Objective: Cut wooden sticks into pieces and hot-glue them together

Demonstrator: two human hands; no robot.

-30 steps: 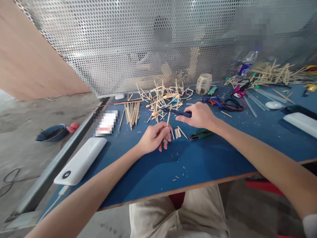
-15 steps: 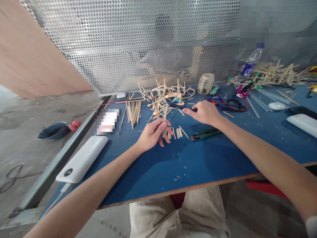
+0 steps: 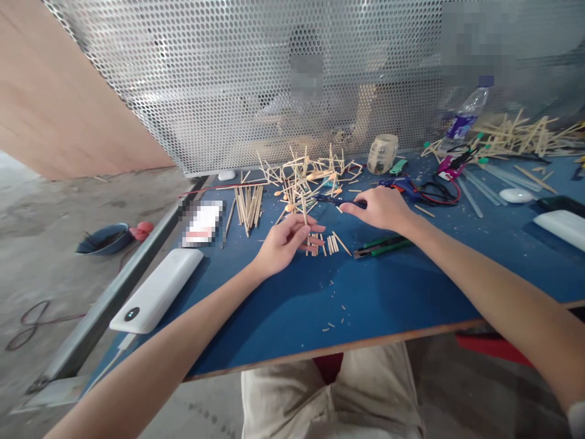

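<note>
My left hand (image 3: pixel 284 244) pinches a thin wooden stick (image 3: pixel 304 212) upright over the blue table (image 3: pixel 283 305), its fingers closed round it. Short cut stick pieces (image 3: pixel 329 243) lie just right of that hand. My right hand (image 3: pixel 379 207) grips a dark-handled tool (image 3: pixel 336 200) whose tip points left toward the glued stick structure (image 3: pixel 311 177). A green-handled cutter (image 3: pixel 382 246) lies below my right wrist.
A bundle of long sticks (image 3: pixel 248 206) lies left of the structure. A white power bank (image 3: pixel 158 290) sits at the table's left edge. A glue gun (image 3: pixel 406 188), jar (image 3: pixel 382 153), water bottle (image 3: pixel 464 121) and more sticks (image 3: pixel 516 137) are at the back right. A perforated metal screen (image 3: pixel 274 79) stands behind.
My left hand has lowered the stick toward the cut pieces. My right hand with the tool has shifted slightly away and to the right.
</note>
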